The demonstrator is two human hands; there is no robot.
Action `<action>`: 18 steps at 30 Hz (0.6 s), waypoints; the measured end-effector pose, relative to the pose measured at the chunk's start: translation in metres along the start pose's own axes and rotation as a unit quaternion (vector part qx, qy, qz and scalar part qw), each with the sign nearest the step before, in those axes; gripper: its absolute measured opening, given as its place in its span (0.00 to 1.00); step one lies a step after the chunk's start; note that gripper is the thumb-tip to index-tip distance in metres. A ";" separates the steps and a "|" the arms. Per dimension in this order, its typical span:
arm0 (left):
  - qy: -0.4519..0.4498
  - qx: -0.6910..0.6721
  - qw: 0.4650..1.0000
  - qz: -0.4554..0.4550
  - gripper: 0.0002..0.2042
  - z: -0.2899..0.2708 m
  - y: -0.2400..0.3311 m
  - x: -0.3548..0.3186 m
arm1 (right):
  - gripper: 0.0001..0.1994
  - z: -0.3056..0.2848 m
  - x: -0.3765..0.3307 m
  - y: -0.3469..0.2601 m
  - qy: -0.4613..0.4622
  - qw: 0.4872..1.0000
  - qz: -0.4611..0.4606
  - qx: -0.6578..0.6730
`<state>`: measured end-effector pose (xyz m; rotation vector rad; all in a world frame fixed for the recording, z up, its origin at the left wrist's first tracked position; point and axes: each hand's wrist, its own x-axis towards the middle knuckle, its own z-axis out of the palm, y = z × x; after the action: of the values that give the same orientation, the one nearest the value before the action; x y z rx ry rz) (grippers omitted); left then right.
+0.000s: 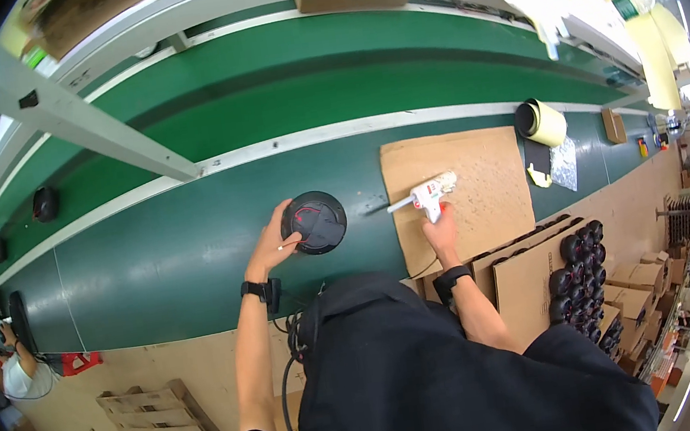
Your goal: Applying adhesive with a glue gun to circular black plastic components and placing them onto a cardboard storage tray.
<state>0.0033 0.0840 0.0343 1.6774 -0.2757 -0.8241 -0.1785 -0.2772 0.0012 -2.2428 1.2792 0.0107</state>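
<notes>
My left hand (273,249) grips the left rim of a round black housing (325,231), its thumb over the near edge. A red wire (304,212) curls inside the housing, and a thin pale wire end shows by my thumb. To the right, my right hand (441,227) is closed around the handle of a white hot glue gun (429,193). A white glue stick (400,205) juts from the gun's left end, and its nozzle end points right. The gun is over a flat cardboard sheet (494,222) on the green bench.
A roll of black and cream tape (544,121) stands beyond the cardboard, near a clear plastic bag (564,164). A green conveyor belt (302,90) runs behind the bench (152,276). Stacked black round parts (575,272) and cartons stand at right; another person (19,372) works far left.
</notes>
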 end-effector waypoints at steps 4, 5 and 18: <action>-0.063 0.117 0.991 0.007 0.38 0.046 -0.008 0.012 | 0.23 -0.022 0.004 0.034 -0.071 0.945 -0.005 0.318; -0.069 0.125 0.990 0.000 0.38 0.051 -0.020 0.006 | 0.19 -0.031 -0.001 0.039 -0.179 0.886 0.039 0.426; 0.000 0.269 0.960 -0.083 0.16 0.098 0.058 -0.014 | 0.09 -0.046 -0.053 0.048 -0.169 0.962 -0.089 0.194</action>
<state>-0.0556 0.0012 0.0868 2.2328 -0.3875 -0.9274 -0.2578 -0.2757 0.0328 -1.9075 0.8136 0.0680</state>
